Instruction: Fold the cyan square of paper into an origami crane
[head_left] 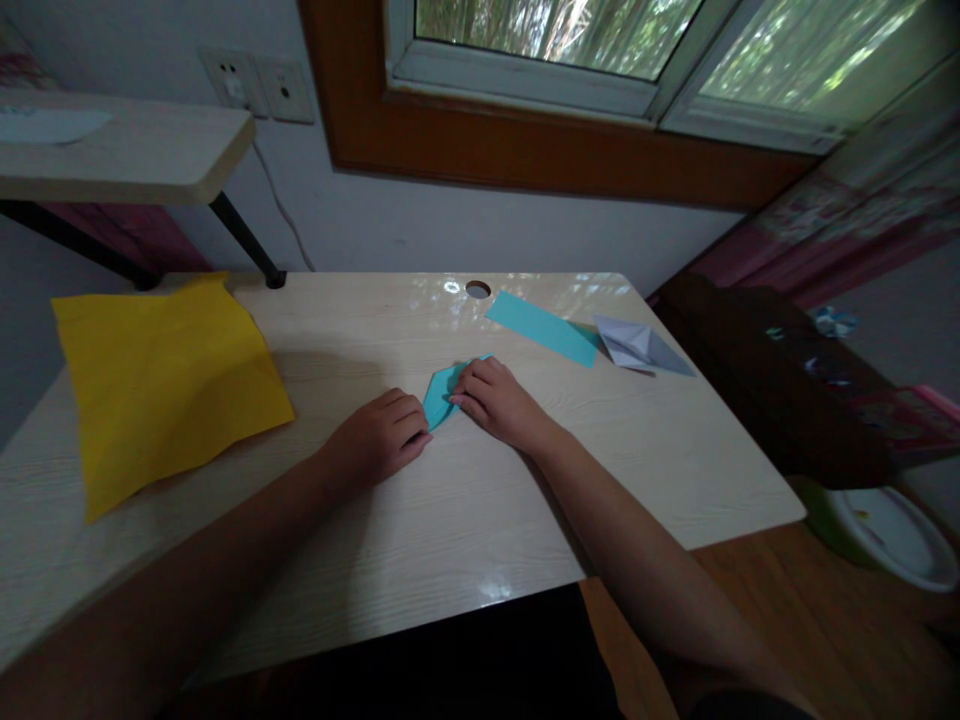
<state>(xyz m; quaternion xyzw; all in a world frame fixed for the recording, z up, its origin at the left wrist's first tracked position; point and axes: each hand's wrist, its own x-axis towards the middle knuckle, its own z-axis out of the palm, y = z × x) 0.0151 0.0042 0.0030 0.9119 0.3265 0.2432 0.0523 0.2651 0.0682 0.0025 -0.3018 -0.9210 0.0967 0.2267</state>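
Paper [440, 390] seems mid-fold. Left hand [381, 436] pinches its left edge, right hand [496, 402] its right; the next press wants steadiness.

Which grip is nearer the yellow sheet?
Left. The left grip is just right of the yellow sheet, apart from it, at the left end of the teal paper. The right grip is farther right, on the teal paper's other end.
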